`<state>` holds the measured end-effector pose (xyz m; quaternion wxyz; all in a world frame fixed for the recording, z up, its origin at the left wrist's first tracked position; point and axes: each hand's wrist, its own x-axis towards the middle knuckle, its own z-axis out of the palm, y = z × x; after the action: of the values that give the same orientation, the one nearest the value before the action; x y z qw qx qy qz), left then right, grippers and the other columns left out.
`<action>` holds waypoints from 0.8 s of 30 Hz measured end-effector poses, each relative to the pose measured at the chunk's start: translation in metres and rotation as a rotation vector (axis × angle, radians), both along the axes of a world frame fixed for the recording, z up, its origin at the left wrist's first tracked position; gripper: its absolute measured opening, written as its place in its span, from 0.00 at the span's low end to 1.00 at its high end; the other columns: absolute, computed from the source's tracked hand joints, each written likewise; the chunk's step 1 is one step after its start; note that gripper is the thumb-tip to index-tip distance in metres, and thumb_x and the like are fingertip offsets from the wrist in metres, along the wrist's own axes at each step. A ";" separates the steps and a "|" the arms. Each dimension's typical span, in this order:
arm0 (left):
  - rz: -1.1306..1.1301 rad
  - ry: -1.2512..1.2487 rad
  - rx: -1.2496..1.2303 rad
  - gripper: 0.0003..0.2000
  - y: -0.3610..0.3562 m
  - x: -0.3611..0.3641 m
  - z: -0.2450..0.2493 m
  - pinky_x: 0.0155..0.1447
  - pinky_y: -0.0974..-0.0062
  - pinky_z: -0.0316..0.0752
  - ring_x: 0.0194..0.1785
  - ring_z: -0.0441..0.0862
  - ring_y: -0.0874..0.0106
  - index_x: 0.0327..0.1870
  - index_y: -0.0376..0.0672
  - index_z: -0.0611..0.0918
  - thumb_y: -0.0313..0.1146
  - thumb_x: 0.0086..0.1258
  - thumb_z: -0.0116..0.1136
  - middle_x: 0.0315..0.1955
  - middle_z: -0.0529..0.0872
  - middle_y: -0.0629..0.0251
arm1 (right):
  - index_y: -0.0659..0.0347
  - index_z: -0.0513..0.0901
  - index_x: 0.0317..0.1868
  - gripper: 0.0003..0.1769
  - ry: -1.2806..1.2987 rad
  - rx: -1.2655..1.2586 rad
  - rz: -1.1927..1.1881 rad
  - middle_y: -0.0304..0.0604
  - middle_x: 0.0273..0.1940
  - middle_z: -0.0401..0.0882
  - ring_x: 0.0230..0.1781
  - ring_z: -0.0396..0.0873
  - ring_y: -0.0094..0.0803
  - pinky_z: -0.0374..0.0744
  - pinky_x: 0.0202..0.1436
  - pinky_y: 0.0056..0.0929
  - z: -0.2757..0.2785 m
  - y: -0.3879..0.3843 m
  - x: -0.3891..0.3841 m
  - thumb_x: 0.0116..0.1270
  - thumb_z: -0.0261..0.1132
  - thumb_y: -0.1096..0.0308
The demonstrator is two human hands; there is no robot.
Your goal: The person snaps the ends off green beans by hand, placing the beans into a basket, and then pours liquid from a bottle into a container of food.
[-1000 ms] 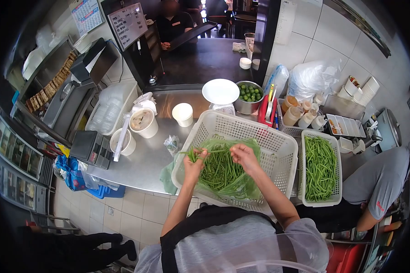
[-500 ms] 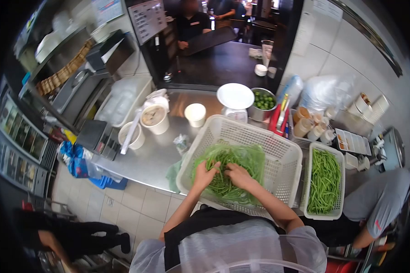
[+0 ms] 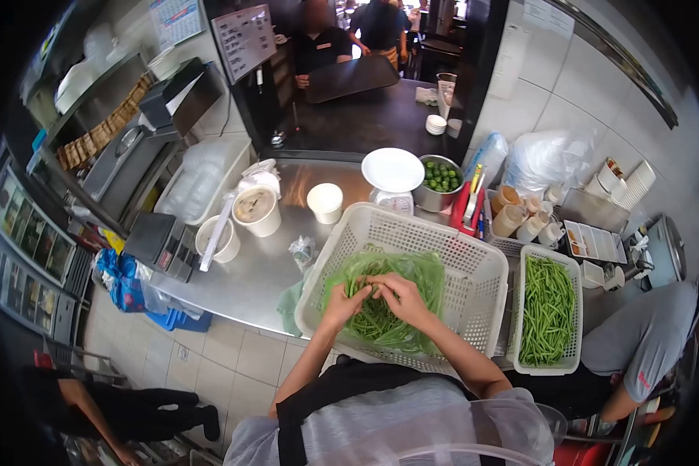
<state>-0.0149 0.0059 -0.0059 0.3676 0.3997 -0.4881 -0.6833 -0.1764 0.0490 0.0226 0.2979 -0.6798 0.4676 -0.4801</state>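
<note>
My left hand (image 3: 346,305) and my right hand (image 3: 404,300) meet over an opened green plastic bag (image 3: 429,278). The fingers of both are pinched close together, tip to tip. Whatever is between the fingertips is too small to make out. Thin green stems (image 3: 374,325) lie in a heap inside the bag, just below my hands. The bag rests in the left part of a large white perforated basket (image 3: 474,287). Trimmed green beans (image 3: 547,311) fill a smaller white basket (image 3: 575,353) to the right.
On the steel counter (image 3: 276,272) stand white tubs (image 3: 258,221), a white cup (image 3: 325,203), a scale with a white plate (image 3: 393,169) and a metal pot of small green fruit (image 3: 441,177). Co-workers are at the right, the lower left and beyond the pass-through.
My hands have come up out of the greens and closed together, the right moving left towards the other. The bag's edge now stands higher around them. The view has shifted slightly.
</note>
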 end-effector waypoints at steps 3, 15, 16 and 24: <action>-0.020 -0.092 -0.086 0.08 -0.001 -0.002 -0.002 0.19 0.86 0.58 0.15 0.65 0.86 0.41 0.38 0.81 0.31 0.64 0.60 0.18 0.74 0.76 | 0.64 0.74 0.56 0.18 -0.056 0.034 0.011 0.48 0.41 0.79 0.33 0.81 0.29 0.77 0.40 0.27 -0.002 0.002 -0.002 0.67 0.48 0.78; 0.093 -0.529 -0.808 0.11 0.000 -0.004 -0.002 0.35 0.69 0.71 0.31 0.77 0.58 0.37 0.34 0.80 0.28 0.55 0.64 0.28 0.79 0.54 | 0.69 0.75 0.31 0.07 0.317 0.032 -0.155 0.44 0.25 0.74 0.23 0.74 0.30 0.71 0.27 0.27 0.000 -0.004 -0.036 0.61 0.62 0.73; 0.082 -0.549 -0.823 0.11 0.001 -0.004 -0.002 0.35 0.67 0.71 0.33 0.77 0.56 0.38 0.34 0.80 0.28 0.54 0.64 0.29 0.79 0.54 | 0.68 0.75 0.30 0.07 0.265 0.045 -0.137 0.42 0.25 0.74 0.22 0.72 0.28 0.69 0.26 0.27 0.000 -0.004 -0.035 0.62 0.61 0.72; -0.030 -0.423 -0.741 0.14 0.001 -0.006 0.004 0.40 0.68 0.73 0.38 0.79 0.54 0.40 0.34 0.78 0.19 0.49 0.59 0.34 0.80 0.52 | 0.59 0.74 0.32 0.07 -0.966 0.581 0.075 0.31 0.24 0.71 0.20 0.65 0.19 0.66 0.29 0.20 -0.022 -0.008 -0.020 0.67 0.58 0.67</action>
<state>-0.0212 0.0072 -0.0022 0.3682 0.3648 -0.7711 -0.3698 -0.1965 0.0411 0.0010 0.6697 -0.2890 0.3668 -0.5775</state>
